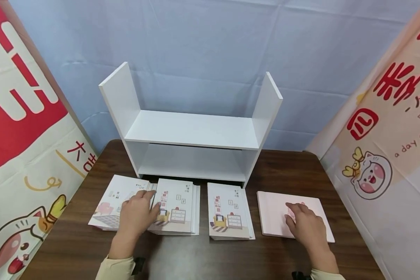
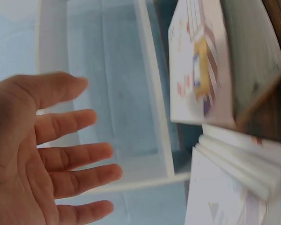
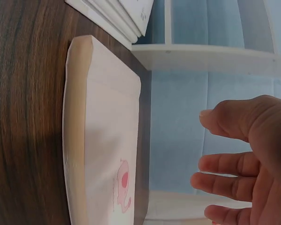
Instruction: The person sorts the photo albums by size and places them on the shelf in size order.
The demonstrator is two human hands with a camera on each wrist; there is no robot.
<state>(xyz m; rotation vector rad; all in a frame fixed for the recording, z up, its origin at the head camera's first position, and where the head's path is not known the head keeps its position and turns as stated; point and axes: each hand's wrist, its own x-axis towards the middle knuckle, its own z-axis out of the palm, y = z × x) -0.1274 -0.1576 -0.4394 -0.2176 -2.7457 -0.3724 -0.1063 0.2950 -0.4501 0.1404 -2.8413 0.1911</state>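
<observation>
Four books lie in a row on the dark wooden table (image 1: 182, 252). My left hand (image 1: 149, 202) hovers with relaxed fingers over the seam between the leftmost book (image 1: 108, 206) and the second book (image 1: 178, 210). In the left wrist view the left hand (image 2: 96, 140) is spread, palm bare, with the illustrated books (image 2: 201, 70) beside it. My right hand (image 1: 292, 213) is over the pink book (image 1: 276, 214) at the far right. The right wrist view shows the right hand (image 3: 210, 145) with straight fingers a little above the pink book (image 3: 107, 140). A third book (image 1: 229, 212) lies untouched between the hands.
A white two-level shelf (image 1: 192, 132) stands at the back of the table, both levels bare; it also shows as the shelf (image 2: 152, 93) and the shelf (image 3: 201, 56). Printed banners (image 1: 24, 147) flank both sides, and a blue cloth (image 1: 210, 46) hangs behind.
</observation>
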